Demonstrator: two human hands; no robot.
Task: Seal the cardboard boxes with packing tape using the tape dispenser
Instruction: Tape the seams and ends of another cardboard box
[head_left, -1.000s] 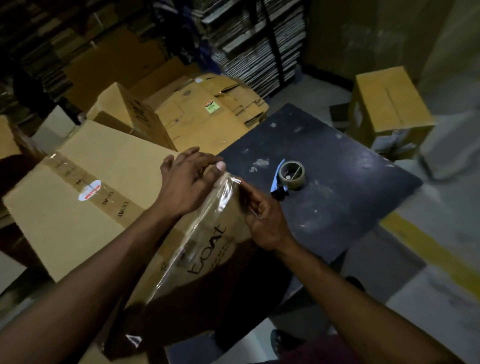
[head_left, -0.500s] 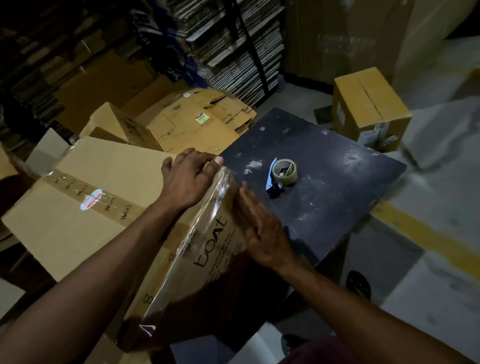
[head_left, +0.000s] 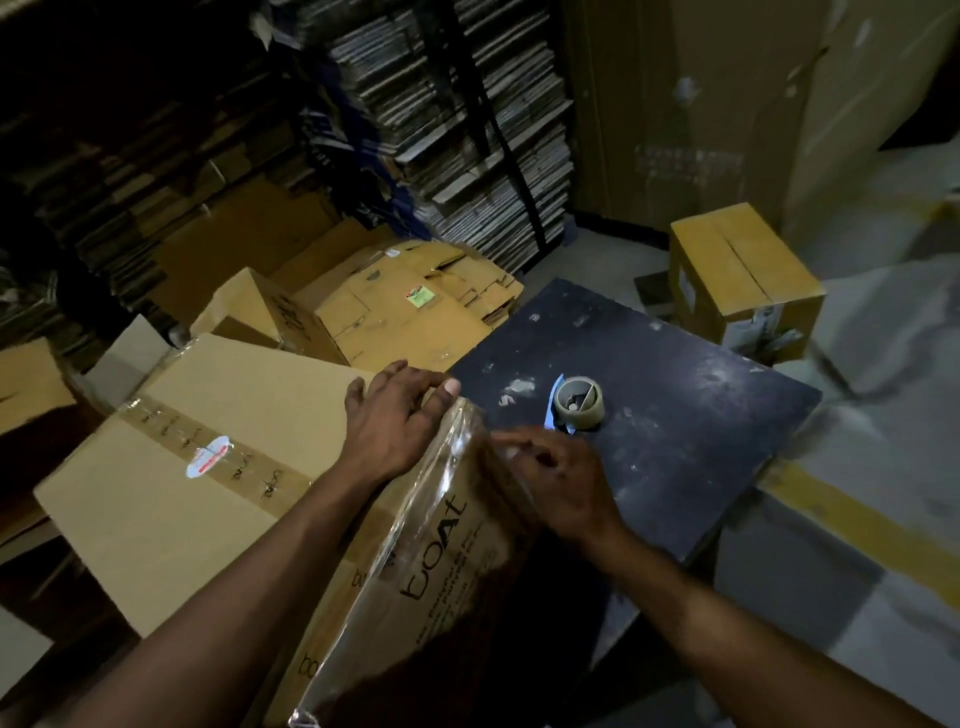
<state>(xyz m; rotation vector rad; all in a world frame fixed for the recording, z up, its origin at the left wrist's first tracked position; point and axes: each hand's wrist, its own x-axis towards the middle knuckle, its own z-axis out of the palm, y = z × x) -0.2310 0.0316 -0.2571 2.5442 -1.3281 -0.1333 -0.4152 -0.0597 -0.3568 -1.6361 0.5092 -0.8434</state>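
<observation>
Since half a second ago the right hand (head_left: 558, 486) has gone from lying flat on the box's side to curling its fingers, rubbing at the clear tape strip (head_left: 441, 467) near the upper corner; whether it pinches the tape cannot be told through the blur. Left hand (head_left: 397, 418) lies with straight fingers pressed on top of the cardboard box (head_left: 182, 493), at the edge where the tape folds over. This box leans against the dark bench (head_left: 675, 415), on which the tape dispenser (head_left: 576, 404) sits unheld, just beyond the right hand. Box walls look stiff yet light, likely to shift under pressure, so bracing the top seems wise. Tape is thin, glossy and wrinkle-prone; it seems best smoothed with flat fingers.
</observation>
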